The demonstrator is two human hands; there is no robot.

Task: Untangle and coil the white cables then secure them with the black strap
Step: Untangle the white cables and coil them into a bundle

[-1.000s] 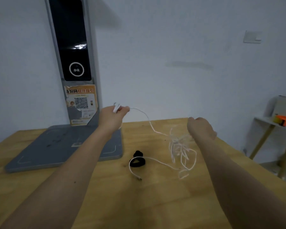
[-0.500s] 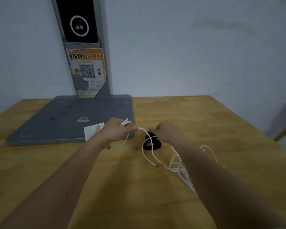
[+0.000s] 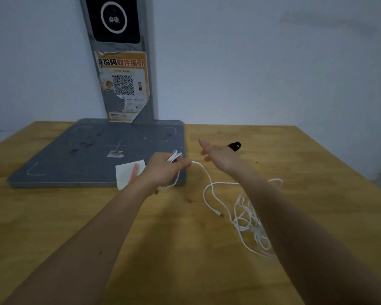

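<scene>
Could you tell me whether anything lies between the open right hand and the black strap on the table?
Nothing visible does. The right hand is open just in front of the black strap, partly covering it; the white cables lie nearer the person, on the table.

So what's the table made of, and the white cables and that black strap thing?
The table looks like wood, matte yellow-brown with faint grain and dark specks; it may be plywood or a veneer. The white cables look like smooth plastic- or rubber-coated wire, since they bend in loose loops. The black strap is dull and dark, maybe fabric, but too small to tell.
</scene>
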